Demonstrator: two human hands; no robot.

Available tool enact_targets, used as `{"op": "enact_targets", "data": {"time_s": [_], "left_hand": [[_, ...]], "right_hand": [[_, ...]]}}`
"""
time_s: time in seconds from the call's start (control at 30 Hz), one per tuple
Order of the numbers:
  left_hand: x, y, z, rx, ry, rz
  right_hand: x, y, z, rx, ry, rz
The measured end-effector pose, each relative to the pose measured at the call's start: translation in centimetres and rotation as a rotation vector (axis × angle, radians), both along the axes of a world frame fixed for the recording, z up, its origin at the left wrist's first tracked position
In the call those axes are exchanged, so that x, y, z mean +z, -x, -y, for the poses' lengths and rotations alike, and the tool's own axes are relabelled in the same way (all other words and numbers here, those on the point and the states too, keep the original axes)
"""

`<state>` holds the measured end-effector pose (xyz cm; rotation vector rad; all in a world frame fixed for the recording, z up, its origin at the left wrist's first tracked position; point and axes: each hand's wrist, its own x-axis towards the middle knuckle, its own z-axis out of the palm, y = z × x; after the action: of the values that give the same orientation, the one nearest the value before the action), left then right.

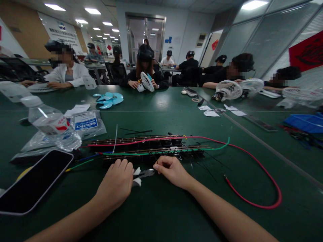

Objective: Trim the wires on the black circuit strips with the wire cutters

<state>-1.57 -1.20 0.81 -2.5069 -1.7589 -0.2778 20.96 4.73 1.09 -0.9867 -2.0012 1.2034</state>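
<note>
- Our left hand (116, 181) is clamped round the white handles of the pliers (147, 173); their metal tips point at our right fingertips, just beside them.
- Our right hand (173, 170) has thumb and forefinger drawn together at the near edge of the black strips (143, 146); we cannot tell whether a thin dark strand is pinched there.
- Those strips lie lengthwise before us on the green table (161, 215); a red cable (277, 200) and a green wire (223, 147) run along them.
- Left of our hands, we have a phone (35, 181); beyond it stands a bottle (51, 124).
</note>
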Motion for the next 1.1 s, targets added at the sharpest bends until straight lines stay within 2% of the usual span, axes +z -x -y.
{"op": "enact_targets", "data": {"time_s": [0.43, 0.7, 1.1], "left_hand": [[-0.04, 0.03, -0.17, -0.020, 0.016, 0.025], [0.02, -0.04, -0.09, 0.001, 0.020, 0.013], [0.11, 0.01, 0.44, 0.048, 0.032, 0.050]], "right_hand": [[-0.38, -0.18, 0.10, 0.010, 0.030, -0.004], [0.03, -0.12, 0.19, 0.005, 0.009, 0.001], [-0.43, -0.15, -0.06, 0.009, 0.049, 0.003]]}}
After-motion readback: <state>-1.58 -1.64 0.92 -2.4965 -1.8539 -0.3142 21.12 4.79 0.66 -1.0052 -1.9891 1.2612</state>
